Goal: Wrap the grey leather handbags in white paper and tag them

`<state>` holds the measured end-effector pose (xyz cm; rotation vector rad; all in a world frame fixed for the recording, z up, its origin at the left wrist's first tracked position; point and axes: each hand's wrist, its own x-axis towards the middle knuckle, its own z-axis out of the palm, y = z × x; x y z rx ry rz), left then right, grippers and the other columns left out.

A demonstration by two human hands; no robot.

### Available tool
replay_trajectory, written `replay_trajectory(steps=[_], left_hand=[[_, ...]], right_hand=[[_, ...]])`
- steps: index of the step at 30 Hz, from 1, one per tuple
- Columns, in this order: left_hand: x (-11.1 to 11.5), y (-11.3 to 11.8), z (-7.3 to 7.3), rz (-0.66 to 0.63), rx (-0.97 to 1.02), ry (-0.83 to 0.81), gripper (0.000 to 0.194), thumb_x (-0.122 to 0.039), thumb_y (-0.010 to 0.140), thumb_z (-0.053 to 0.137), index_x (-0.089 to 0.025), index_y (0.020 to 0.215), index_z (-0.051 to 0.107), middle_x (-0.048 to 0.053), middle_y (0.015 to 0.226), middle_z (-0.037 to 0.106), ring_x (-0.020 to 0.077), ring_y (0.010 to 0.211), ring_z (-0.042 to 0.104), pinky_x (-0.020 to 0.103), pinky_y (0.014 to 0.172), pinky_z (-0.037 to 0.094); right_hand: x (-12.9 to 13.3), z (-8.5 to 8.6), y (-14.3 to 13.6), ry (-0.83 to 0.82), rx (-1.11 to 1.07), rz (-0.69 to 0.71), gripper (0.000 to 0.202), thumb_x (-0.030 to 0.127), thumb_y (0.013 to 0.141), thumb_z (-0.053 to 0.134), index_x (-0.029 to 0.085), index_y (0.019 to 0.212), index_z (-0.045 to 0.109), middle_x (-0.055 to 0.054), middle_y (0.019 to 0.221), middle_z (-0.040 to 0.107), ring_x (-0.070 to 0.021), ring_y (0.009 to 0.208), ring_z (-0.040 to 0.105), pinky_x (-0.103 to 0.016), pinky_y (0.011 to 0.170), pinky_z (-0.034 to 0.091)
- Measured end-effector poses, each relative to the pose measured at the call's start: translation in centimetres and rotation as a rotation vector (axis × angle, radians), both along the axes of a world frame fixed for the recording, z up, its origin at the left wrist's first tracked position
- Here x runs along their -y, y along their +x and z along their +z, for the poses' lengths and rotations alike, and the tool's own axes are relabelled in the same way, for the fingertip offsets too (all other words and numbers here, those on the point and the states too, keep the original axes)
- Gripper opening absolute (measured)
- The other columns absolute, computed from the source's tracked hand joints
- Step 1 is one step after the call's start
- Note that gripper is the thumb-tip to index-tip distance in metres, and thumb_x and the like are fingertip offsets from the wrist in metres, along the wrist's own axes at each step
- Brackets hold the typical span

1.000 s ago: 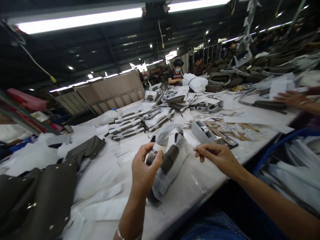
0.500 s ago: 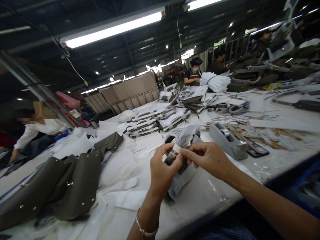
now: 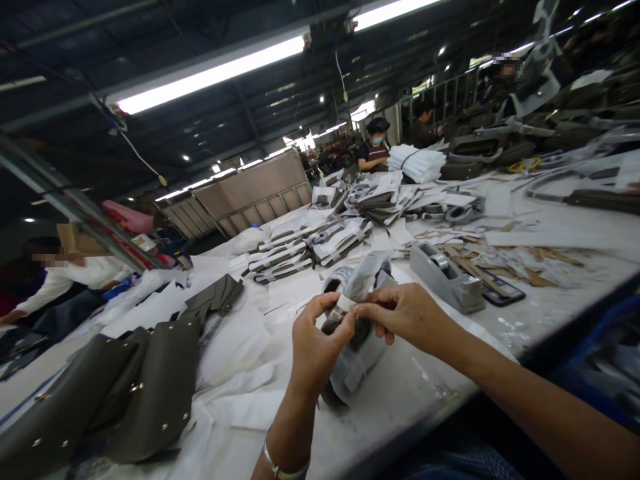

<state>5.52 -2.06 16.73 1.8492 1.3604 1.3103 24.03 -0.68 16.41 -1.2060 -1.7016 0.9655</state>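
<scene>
Two bare hands meet at a bundle of dark, strap-like material wrapped in translucent plastic [image 3: 353, 373], which stands partly raised on the pale worktable [image 3: 400, 407], near its front edge. The left hand [image 3: 315, 343] is partly closed, thumb and forefinger bent around a small white strip [image 3: 346, 303] at the bundle's upper part. The right hand [image 3: 420, 317] is nearly closed, thumb and forefinger pinched together at the strip's right end; whether they grip the strip or a bit of clear film cannot be told. Good handling here calls for a steady left hold, light enough not to crush the wrapping, while the right fingertips work close in, so the strip lies flat and does not skew or crease. A grey tape dispenser [image 3: 445, 277] sits just beyond the right hand, beside scattered brown and white scraps [image 3: 540, 273].
</scene>
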Motion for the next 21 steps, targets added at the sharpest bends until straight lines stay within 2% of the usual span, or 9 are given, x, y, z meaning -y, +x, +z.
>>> replay_trajectory(steps=[3,5,8,10,13,15,17,19,21], left_hand=[[-0.1,-0.1,-0.3,-0.027,0.068,-0.067,0.025,-0.033,0.079,0.072,-0.019,0.1,0.068,0.001,0.086,0.071,0.0153,0.077,0.064,0.025,0.072,0.048],[-0.1,-0.1,-0.5,-0.041,0.093,-0.099,0.028,-0.035,0.079,0.072,-0.018,0.101,0.067,0.001,0.085,0.071,0.0142,0.072,0.063,0.023,0.067,0.048],[-0.1,-0.1,-0.4,-0.058,0.126,-0.123,0.03,-0.036,0.078,0.073,-0.017,0.1,0.067,0.002,0.083,0.071,0.0132,0.07,0.061,0.022,0.065,0.047],[-0.1,-0.1,-0.2,-0.069,0.175,-0.141,0.031,-0.037,0.078,0.073,-0.016,0.101,0.067,0.002,0.083,0.071,0.0125,0.07,0.061,0.021,0.065,0.047],[0.0,-0.2,0.1,-0.065,0.238,-0.158,0.032,-0.038,0.08,0.072,-0.016,0.103,0.067,0.002,0.083,0.07,0.0117,0.07,0.059,0.021,0.066,0.047],[0.0,-0.2,0.1,-0.05,0.248,-0.153,0.033,-0.038,0.08,0.071,-0.016,0.104,0.067,0.002,0.086,0.07,0.0117,0.07,0.059,0.021,0.067,0.047],[-0.1,-0.2,0.0,-0.044,0.242,-0.14,0.033,-0.039,0.081,0.071,-0.016,0.105,0.067,0.003,0.089,0.071,0.0125,0.073,0.06,0.022,0.069,0.048],[-0.1,-0.1,-0.1,-0.046,0.232,-0.118,0.033,-0.039,0.083,0.07,-0.017,0.107,0.066,0.003,0.091,0.07,0.0135,0.076,0.061,0.023,0.072,0.048],[-0.1,0.2,-0.3,-0.035,0.203,-0.084,0.031,-0.038,0.084,0.068,-0.018,0.106,0.065,0.003,0.091,0.069,0.0144,0.078,0.061,0.024,0.074,0.049]], right_hand=[[-0.7,-0.8,0.2,-0.098,0.007,-0.008,0.035,0.053,0.077,0.071,0.02,0.066,0.07,0.0,0.049,0.064,-0.0144,0.04,0.058,-0.024,0.043,0.042],[-1.4,-1.8,0.2,-0.169,-0.077,0.061,0.04,0.056,0.076,0.072,0.018,0.063,0.066,0.0,0.048,0.063,-0.0141,0.04,0.058,-0.023,0.042,0.042],[-2.4,-3.3,0.1,-0.189,-0.24,0.166,0.042,0.057,0.077,0.069,0.018,0.062,0.063,0.001,0.047,0.062,-0.0126,0.04,0.056,-0.022,0.042,0.042],[-2.6,-3.8,0.1,-0.15,-0.262,0.116,0.043,0.056,0.077,0.069,0.018,0.059,0.062,0.002,0.046,0.061,-0.0117,0.039,0.054,-0.021,0.042,0.042],[-2.1,-3.7,0.3,-0.011,-0.244,-0.024,0.042,0.053,0.083,0.066,0.019,0.059,0.062,0.001,0.051,0.064,-0.0115,0.043,0.057,-0.022,0.046,0.045],[-1.2,-3.3,0.2,0.055,-0.305,-0.076,0.033,0.05,0.085,0.064,0.019,0.074,0.07,0.0,0.063,0.07,-0.0136,0.052,0.064,-0.024,0.055,0.051],[0.0,-2.9,-0.1,0.054,-0.406,-0.083,0.034,0.047,0.086,0.065,0.02,0.105,0.071,-0.002,0.08,0.076,-0.0179,0.069,0.071,-0.028,0.071,0.057],[1.1,-2.7,-0.6,0.034,-0.477,-0.047,0.054,0.045,0.086,0.067,0.021,0.133,0.059,-0.004,0.097,0.077,-0.0221,0.091,0.073,-0.034,0.088,0.057],[1.8,-2.5,-1.1,0.032,-0.513,-0.01,0.069,0.043,0.086,0.068,0.022,0.146,0.044,-0.005,0.108,0.075,-0.0243,0.107,0.068,-0.038,0.098,0.054]])
